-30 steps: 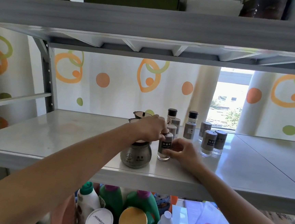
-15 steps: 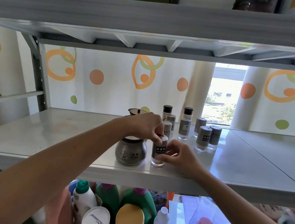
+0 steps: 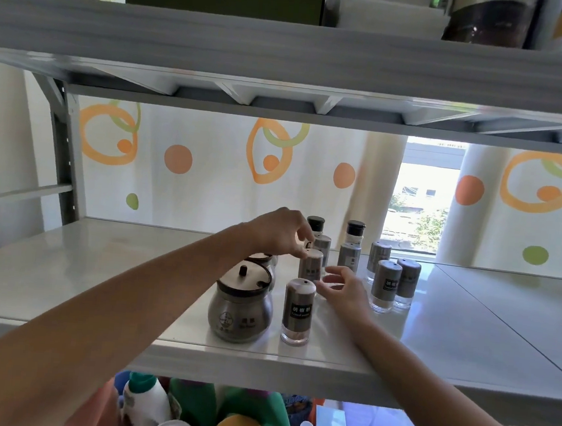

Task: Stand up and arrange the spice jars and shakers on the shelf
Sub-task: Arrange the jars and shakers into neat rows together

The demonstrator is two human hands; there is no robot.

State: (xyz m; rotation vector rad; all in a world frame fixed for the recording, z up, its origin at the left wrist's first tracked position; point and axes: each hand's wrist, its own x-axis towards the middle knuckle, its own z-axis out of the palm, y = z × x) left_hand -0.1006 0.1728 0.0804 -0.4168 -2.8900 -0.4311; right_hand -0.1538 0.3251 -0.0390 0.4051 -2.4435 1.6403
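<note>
A front shaker (image 3: pixel 298 311) with a grey label stands upright near the shelf's (image 3: pixel 97 275) front edge, touched by neither hand. Beside it on the left sits a round steel spice jar (image 3: pixel 241 306) with a knobbed lid; a second such jar (image 3: pixel 263 259) is half hidden behind it. My left hand (image 3: pixel 279 231) reaches further back, fingertips on the top of a second shaker (image 3: pixel 310 266). My right hand (image 3: pixel 342 288) hovers open just right of that shaker. Several more shakers (image 3: pixel 387 285) and two black-capped bottles (image 3: pixel 351 249) stand upright behind.
The upper shelf's beam (image 3: pixel 286 53) hangs low over the work space. A grey upright post (image 3: pixel 63 160) stands at the left. Detergent bottles (image 3: pixel 144 404) crowd the level below. A patterned curtain (image 3: pixel 209 165) and a window gap lie behind the shelf.
Both hands have let go of the front shaker, which now stands alone. My left hand moved back onto the shaker behind it, and my right hand opened and shifted back too.
</note>
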